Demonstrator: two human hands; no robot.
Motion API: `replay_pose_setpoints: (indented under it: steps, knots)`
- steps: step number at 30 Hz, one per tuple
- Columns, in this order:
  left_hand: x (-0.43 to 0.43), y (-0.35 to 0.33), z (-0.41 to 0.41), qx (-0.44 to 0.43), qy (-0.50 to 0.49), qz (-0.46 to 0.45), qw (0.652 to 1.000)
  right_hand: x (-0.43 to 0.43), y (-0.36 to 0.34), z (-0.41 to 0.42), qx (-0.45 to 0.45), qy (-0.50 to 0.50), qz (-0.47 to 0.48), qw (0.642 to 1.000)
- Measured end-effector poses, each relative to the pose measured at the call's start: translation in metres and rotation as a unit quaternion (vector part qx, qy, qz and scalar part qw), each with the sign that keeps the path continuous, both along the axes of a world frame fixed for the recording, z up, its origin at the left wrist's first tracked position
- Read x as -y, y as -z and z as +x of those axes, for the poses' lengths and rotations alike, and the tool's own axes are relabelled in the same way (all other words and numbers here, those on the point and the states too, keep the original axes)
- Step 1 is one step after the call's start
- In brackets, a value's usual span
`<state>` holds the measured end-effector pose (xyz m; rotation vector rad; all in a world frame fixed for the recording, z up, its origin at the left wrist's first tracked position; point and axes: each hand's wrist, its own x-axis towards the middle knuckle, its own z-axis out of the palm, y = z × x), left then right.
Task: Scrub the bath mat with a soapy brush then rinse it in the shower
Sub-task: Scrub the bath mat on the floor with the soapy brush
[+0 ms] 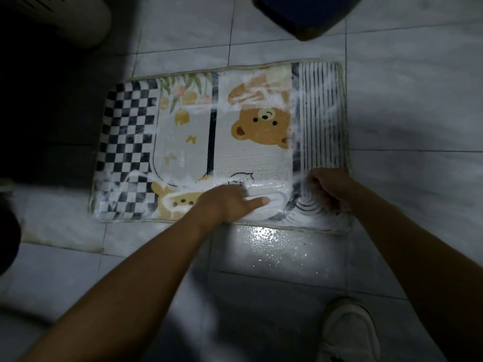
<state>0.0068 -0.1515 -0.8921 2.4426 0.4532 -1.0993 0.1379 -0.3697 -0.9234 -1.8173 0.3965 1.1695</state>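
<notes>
Head view, grip findings: the left hand (pixel 227 203) lies back-up on the near edge of the bath mat (pixel 183 142), thumb (pixel 257 202) stretched along a white oval shape (pixel 273 209). Its fingers are hidden, and brush or foam cannot be told apart there, so its grip cannot be told. The right hand (pixel 328 190) is curled into a fist, knuckles on the mat's striped end close to the near right corner. Blur hides whether it holds anything.

The mat lies flat on the tiled floor (pixel 392 100), printed with a black-and-white check at its left end and bears in the middle. White suds (pixel 136 178) streak its near edge and right side.

Just off the mat's near edge, a wet patch of tile (pixel 266 235) shines brightly. Beyond the mat's far edge stands a dark blue container (pixel 300 14). Well off the mat's near right corner is a white shoe (pixel 350 333).
</notes>
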Motion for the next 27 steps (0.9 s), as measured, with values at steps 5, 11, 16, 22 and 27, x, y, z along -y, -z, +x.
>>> replay_pose_setpoints:
  steps: [5, 11, 16, 22, 27]
  knots:
    - [0.056, 0.000, 0.031, 0.010, -0.020, -0.022, 1.000, 0.002, -0.006, 0.001, -0.041, -0.008, 0.022, 0.999]
    - [-0.039, -0.010, -0.035, -0.008, -0.097, 0.019, 0.995, 0.003, 0.003, -0.001, -0.050, 0.009, 0.051, 0.997]
    - [0.002, -0.003, -0.004, 0.017, -0.067, 0.041, 0.997, -0.008, -0.003, -0.011, -0.045, 0.022, 0.052, 0.997]
    - [0.013, 0.008, 0.009, 0.026, -0.084, 0.004, 0.996, -0.006, 0.000, -0.021, 0.022, 0.197, 0.080, 0.977]
    - [-0.014, -0.009, -0.049, 0.040, -0.154, 0.028, 0.987, -0.012, -0.003, -0.019, 0.021, 0.140, 0.057, 0.988]
